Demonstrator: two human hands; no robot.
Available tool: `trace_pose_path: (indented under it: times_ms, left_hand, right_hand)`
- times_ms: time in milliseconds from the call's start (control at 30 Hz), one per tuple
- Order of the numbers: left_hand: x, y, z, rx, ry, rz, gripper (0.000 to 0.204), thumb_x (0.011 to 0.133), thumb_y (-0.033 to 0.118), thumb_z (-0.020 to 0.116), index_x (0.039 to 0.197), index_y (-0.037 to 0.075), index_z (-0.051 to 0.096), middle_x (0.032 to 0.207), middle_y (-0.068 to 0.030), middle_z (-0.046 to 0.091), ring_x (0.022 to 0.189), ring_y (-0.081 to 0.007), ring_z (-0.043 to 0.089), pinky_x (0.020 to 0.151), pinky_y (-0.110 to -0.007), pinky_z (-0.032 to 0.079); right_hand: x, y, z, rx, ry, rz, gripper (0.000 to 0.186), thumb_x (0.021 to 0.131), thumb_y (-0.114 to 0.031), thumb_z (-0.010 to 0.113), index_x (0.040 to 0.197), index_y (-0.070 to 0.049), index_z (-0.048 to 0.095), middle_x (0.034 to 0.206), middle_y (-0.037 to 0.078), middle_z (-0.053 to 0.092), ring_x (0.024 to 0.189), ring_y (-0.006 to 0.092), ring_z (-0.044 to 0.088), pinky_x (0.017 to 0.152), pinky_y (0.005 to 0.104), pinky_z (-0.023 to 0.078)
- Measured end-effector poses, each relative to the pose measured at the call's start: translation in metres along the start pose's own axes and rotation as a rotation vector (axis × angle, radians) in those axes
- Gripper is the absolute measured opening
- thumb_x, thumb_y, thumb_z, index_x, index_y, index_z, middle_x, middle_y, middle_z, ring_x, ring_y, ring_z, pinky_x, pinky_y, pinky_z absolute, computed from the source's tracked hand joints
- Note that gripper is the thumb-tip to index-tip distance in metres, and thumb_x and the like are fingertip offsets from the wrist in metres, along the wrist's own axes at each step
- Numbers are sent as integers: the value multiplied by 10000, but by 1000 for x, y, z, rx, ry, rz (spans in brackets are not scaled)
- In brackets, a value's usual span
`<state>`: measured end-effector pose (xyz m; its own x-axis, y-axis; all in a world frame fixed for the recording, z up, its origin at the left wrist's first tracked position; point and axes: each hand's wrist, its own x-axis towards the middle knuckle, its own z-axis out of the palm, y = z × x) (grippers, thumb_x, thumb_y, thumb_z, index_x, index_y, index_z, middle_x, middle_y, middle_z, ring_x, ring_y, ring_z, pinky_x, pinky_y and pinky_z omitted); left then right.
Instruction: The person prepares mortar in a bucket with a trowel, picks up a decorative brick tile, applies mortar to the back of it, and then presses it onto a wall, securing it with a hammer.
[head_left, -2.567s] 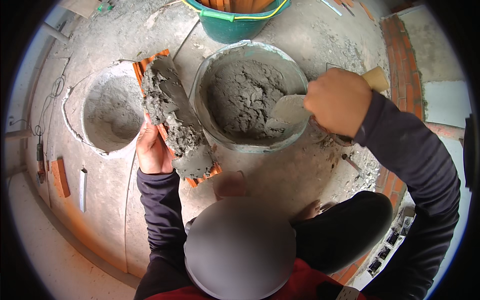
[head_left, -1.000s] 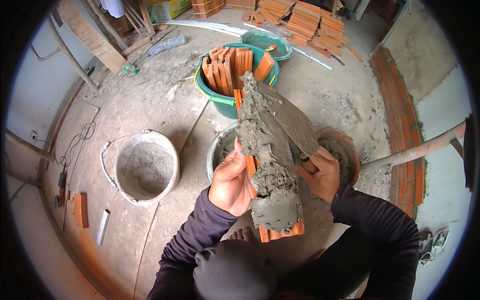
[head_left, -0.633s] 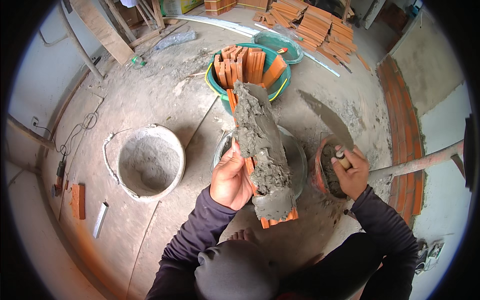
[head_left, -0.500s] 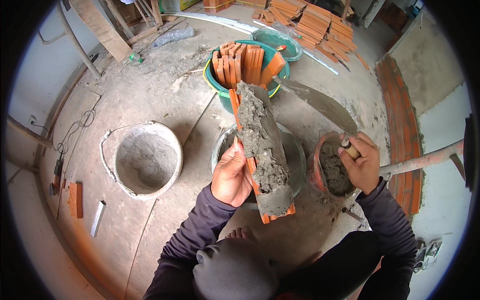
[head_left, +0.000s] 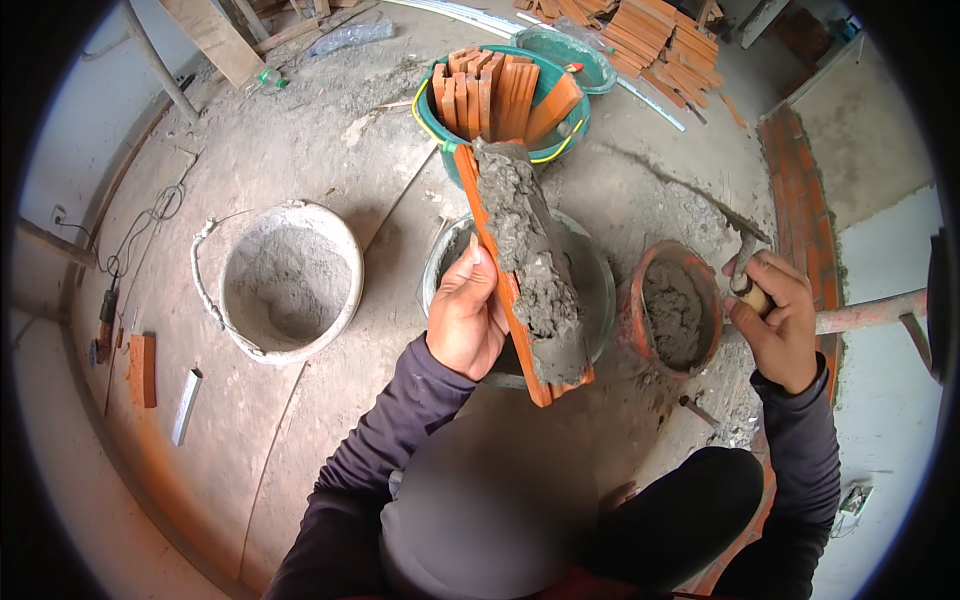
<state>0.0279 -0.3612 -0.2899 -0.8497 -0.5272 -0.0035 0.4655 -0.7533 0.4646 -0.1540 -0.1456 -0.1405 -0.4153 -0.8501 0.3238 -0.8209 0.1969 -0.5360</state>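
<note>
My left hand (head_left: pixel 466 315) is closed round the left edge of a long, ribbed orange clay brick (head_left: pixel 470 180), thumb along its side. Thick wet grey mortar (head_left: pixel 537 260) coats most of the brick's upper face. The brick is held tilted above a round grey basin (head_left: pixel 603 300), hiding much of that basin. To the right, my right hand (head_left: pixel 785 325) grips the wooden handle of a trowel (head_left: pixel 690 190), whose blade shows nearly edge-on and points away to the far left. Below the blade stands a small reddish bucket (head_left: pixel 628 320) with mortar inside, left of my right hand.
A green tub (head_left: pixel 428 130) of upright bricks stands beyond the basin, another green basin (head_left: pixel 600 75) behind it. At left are a white bucket (head_left: pixel 352 300) with grey material, a loose brick (head_left: pixel 142 370) and a corded power tool (head_left: pixel 106 318). A low brick course (head_left: pixel 800 190) runs along the right.
My right hand and the trowel have moved right, away from the brick and the reddish bucket; the blade has turned more edge-on. My left hand still holds the mortar-covered brick, now slightly raised.
</note>
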Motion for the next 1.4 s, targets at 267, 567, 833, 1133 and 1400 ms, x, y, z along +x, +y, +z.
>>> trace_pose_path:
  times_ms: [267, 567, 833, 1133, 1400]
  left_hand:
    - [5, 4, -4, 159, 139, 159, 301, 1055, 274, 419, 1275, 88, 509, 1009, 8, 602, 806, -67, 590, 674, -242, 530]
    - [2, 6, -5, 45, 174, 119, 320, 1053, 306, 411, 1283, 99, 493, 1056, -2, 604, 865, -100, 609, 722, -277, 551]
    - [4, 4, -21, -46, 92, 123, 377, 1054, 319, 384, 1339, 82, 450, 1229, -61, 586, 1101, -182, 605, 953, -362, 512]
    - [-2, 12, -13, -190, 13, 220, 378, 1048, 321, 391, 1328, 75, 455, 1291, -73, 563, 1186, -220, 565, 1035, -420, 462]
    - [3, 26, 4, -256, 22, 379, 375, 1019, 322, 473, 1311, 88, 475, 1330, -54, 549, 1258, -218, 506, 1104, -442, 388]
  right_hand:
    - [-19, -32, -10, -384, -169, -142, 315, 567, 51, 648, 878, 16, 618, 768, 111, 537, 619, 297, 542, 563, 362, 432]
    - [-17, -40, -15, -711, -146, -296, 323, 566, 29, 645, 884, -22, 654, 793, 70, 573, 656, 277, 526, 550, 386, 429]
    - [-25, -34, -17, -541, -154, -224, 346, 546, 54, 624, 885, -11, 658, 794, 87, 570, 668, 279, 537, 567, 364, 434]
    - [-51, -24, -16, 153, -325, 248, 187, 731, 54, 652, 911, 15, 622, 725, 76, 559, 641, 167, 529, 583, 306, 418]
    - [-55, -17, 28, 330, -588, 336, 212, 945, -158, 605, 828, 7, 542, 634, 117, 496, 540, 235, 487, 523, 337, 388]
